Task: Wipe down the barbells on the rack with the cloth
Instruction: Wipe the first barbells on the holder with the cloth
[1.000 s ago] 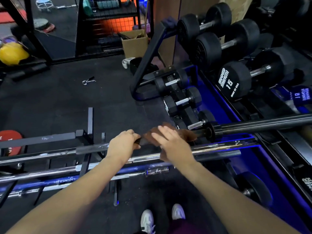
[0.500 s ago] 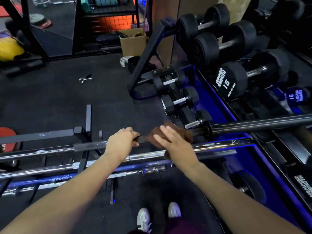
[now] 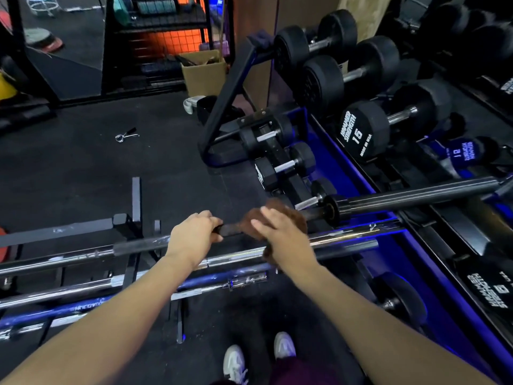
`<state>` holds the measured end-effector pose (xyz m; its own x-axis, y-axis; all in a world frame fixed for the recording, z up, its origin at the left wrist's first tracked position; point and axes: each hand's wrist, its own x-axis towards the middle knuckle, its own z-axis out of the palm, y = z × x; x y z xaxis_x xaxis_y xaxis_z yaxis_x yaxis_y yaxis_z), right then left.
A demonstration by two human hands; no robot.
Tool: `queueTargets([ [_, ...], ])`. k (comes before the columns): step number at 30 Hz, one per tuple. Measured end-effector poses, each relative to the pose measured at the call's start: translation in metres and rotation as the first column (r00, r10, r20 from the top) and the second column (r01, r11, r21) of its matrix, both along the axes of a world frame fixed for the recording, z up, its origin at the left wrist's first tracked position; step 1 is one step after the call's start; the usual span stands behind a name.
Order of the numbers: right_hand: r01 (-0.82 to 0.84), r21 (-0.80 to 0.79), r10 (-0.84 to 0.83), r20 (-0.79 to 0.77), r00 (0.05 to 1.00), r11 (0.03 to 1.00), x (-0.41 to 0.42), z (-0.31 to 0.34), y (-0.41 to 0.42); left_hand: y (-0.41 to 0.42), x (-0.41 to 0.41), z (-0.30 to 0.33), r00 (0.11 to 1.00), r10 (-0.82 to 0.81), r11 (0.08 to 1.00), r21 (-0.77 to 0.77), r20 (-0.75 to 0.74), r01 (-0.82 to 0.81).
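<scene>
Barbell: top bar on the rack, lying across it over the other bars. We see the left hand curled round the dark shaft. Right hand just beside it, fingers wrapped over the brown cloth, pressing it onto the shaft near the collar.

Dim gym corner with dark flooring and blue light

Black rubber floor underfoot; a dumbbell rack with black dumbbells runs along the right, edged in blue glow; a cardboard box sits by an orange-lit wire shelf; a spring clip lies loose.
</scene>
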<state>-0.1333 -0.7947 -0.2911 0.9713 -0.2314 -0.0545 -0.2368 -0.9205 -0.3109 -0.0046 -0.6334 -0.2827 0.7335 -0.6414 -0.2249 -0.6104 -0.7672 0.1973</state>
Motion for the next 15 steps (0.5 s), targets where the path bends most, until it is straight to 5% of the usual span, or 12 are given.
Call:
queueTargets([
  [7,0.356,-0.058,-0.357,-0.002,0.934,0.933,-0.007,0.004,-0.024,-0.001,0.0,-0.004,1.0,-0.003,1.0,-0.02,-0.002,0.003],
  [15,-0.001,-0.011,0.0,-0.118,0.993,1.0,0.003,0.011,0.003,0.002,0.003,-0.001,1.0,-0.016,1.0,-0.01,0.001,0.016],
])
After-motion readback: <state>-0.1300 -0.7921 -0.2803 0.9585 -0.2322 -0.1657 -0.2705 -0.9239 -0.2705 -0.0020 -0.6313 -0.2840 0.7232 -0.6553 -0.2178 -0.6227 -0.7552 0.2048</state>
